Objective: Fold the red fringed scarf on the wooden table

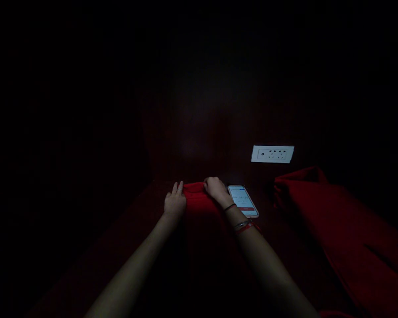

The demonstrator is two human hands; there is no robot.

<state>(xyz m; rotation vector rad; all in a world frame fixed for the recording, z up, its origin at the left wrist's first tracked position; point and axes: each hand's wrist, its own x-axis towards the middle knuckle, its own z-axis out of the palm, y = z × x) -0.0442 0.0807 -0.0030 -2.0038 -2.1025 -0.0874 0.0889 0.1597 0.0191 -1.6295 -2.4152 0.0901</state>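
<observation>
The scene is very dark. A red cloth (pixel 199 201) lies on a dark surface in front of me. My left hand (pixel 174 201) rests at the cloth's left edge with its fingers stretched out and flat. My right hand (pixel 215 189) is curled closed on the cloth's far right corner. Bracelets circle my right wrist. A lit smartphone (pixel 243 200) lies face up just right of my right hand, showing a timer screen.
A white wall socket panel (pixel 272 154) is set in the dark back wall above the phone. A larger heap of red fabric (pixel 344 234) spreads along the right side. The left side and the far wall are too dark to make out.
</observation>
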